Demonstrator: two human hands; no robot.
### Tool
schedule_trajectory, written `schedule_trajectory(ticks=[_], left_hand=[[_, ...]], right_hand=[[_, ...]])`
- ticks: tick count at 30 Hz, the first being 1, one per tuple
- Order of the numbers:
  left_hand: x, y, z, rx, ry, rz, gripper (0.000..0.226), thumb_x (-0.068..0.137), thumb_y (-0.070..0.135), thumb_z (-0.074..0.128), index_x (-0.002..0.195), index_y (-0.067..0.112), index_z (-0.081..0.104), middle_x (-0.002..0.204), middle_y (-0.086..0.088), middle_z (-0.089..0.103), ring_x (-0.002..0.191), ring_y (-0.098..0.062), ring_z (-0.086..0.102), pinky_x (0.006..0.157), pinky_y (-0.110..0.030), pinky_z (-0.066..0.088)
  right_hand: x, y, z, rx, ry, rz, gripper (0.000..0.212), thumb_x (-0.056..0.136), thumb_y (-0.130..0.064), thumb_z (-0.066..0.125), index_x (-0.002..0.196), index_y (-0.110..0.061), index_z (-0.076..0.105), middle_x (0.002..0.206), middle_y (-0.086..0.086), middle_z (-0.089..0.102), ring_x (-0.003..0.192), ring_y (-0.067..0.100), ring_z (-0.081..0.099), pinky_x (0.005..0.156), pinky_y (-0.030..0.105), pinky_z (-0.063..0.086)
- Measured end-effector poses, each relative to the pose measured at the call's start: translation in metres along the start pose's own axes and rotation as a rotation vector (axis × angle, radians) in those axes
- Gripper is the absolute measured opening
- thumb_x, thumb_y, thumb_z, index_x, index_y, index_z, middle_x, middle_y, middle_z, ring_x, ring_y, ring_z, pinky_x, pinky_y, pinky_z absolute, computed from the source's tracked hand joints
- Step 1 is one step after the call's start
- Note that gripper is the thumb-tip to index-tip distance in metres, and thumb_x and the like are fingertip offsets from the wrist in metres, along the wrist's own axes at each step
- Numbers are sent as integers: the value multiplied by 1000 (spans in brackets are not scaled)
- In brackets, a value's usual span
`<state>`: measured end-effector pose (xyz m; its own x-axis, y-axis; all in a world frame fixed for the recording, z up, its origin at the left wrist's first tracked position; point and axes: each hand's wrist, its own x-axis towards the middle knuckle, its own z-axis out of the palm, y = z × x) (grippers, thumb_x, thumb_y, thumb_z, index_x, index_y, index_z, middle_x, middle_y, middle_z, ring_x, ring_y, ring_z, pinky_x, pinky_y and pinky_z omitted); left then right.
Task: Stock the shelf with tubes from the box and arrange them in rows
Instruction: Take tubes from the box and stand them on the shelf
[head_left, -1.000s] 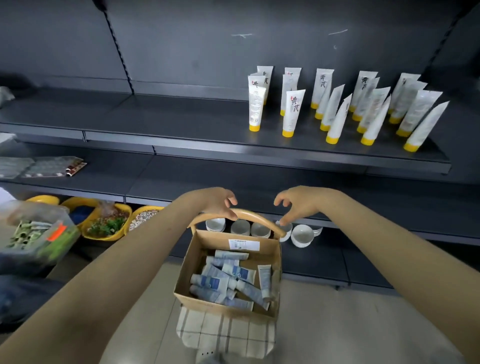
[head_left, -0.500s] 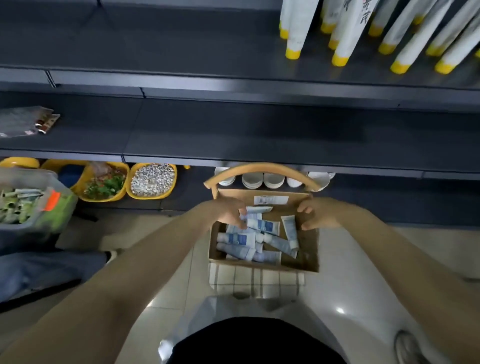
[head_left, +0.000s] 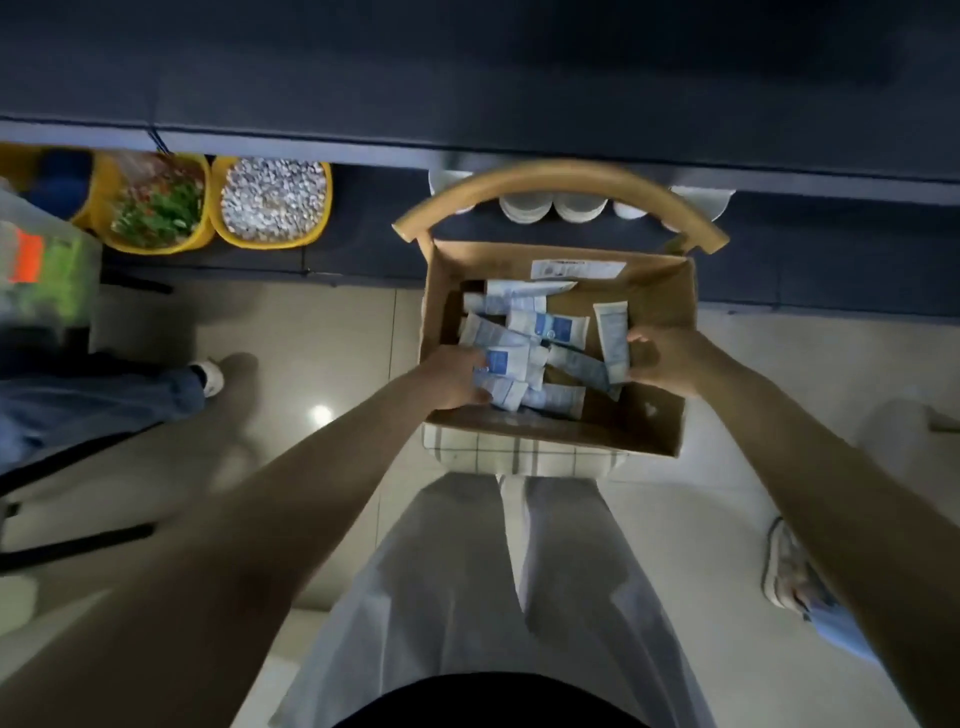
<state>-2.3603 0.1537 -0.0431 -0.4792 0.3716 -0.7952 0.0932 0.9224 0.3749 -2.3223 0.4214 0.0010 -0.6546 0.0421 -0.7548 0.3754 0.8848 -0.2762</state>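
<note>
An open cardboard box (head_left: 660, 291) sits on a checked cushion (head_left: 519, 460) of a wooden chair. Several white-and-blue tubes (head_left: 540, 327) lie jumbled inside it. My left hand (head_left: 452, 382) is down in the box's near left corner, fingers curled round a white-and-blue tube (head_left: 506, 364) in the pile. My right hand (head_left: 670, 361) reaches in from the right and pinches one upright white tube (head_left: 613, 338). The dark shelf (head_left: 467, 67) runs across the top of the view; the stocked rows are out of view.
The chair's curved wooden back (head_left: 561, 179) arches behind the box. White bowls (head_left: 524, 205) stand on the bottom shelf behind it. Yellow tubs (head_left: 272, 205) of goods sit lower left beside a clear bin (head_left: 41, 270). Another person's leg and shoe (head_left: 208, 376) are at left.
My head has tilted down, so the yellow-capped tubes on the shelf left the view. Both hands went from the chair back down into the box and closed on tubes.
</note>
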Motion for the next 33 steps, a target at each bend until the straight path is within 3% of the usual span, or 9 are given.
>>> schedule_trajectory(ticks=[3, 8, 12, 20, 24, 28, 31, 33], left_hand=[[26, -10, 13, -54, 57, -36, 53, 81, 35, 69, 126, 16, 50, 129, -6, 51, 113, -24, 52, 98, -38, 45], [86, -24, 44, -93, 162, -15, 59, 84, 25, 68, 136, 15, 43, 138, -7, 47, 128, -22, 43, 107, -34, 32], [120, -36, 66, -31, 252, -32, 59, 87, 33, 62, 141, 23, 38, 147, -1, 32, 136, -24, 26, 109, -31, 13], [153, -48, 73, -27, 391, -61, 42, 84, 38, 64, 123, 30, 54, 134, -1, 46, 122, -29, 37, 102, -38, 27], [156, -52, 75, -117, 364, -55, 37, 80, 35, 68, 115, 28, 58, 127, -3, 47, 117, -28, 39, 100, -36, 29], [137, -42, 74, -236, 389, 25, 30, 80, 22, 71, 105, 15, 57, 111, -5, 57, 101, -22, 53, 88, -37, 46], [108, -29, 68, -270, 424, 13, 25, 83, 24, 67, 99, 16, 50, 94, -1, 60, 84, -18, 56, 70, -32, 46], [82, -18, 57, -302, 447, 18, 26, 83, 24, 66, 104, 19, 50, 97, -1, 63, 86, -19, 59, 71, -30, 45]], right_hand=[[42, 10, 17, -24, 4, 40, 53, 86, -29, 66, 134, -20, 44, 130, 6, 50, 112, 23, 52, 80, 26, 38], [115, 24, 50, 42, -4, 55, 63, 84, -28, 68, 140, -22, 39, 143, 7, 44, 126, 28, 46, 93, 36, 43], [164, 26, 74, 67, -29, -4, 64, 85, -25, 68, 142, -18, 38, 140, 10, 47, 124, 27, 48, 88, 30, 39], [222, 36, 102, 94, 125, -21, 50, 83, -21, 69, 128, -6, 54, 144, 15, 32, 127, 33, 42, 107, 39, 37], [219, 41, 108, 61, 113, -58, 33, 80, -20, 73, 106, -4, 60, 132, 13, 41, 117, 31, 47, 97, 36, 41], [197, 40, 100, 94, 127, -67, 23, 87, -21, 64, 102, -10, 51, 95, 13, 56, 93, 32, 58, 76, 39, 49], [163, 35, 84, 173, 254, -72, 23, 89, -20, 61, 108, -10, 53, 106, 13, 60, 94, 26, 58, 72, 32, 46], [130, 31, 65, 176, 346, -79, 23, 88, -21, 61, 109, -13, 55, 111, 12, 62, 101, 27, 59, 79, 36, 50]])
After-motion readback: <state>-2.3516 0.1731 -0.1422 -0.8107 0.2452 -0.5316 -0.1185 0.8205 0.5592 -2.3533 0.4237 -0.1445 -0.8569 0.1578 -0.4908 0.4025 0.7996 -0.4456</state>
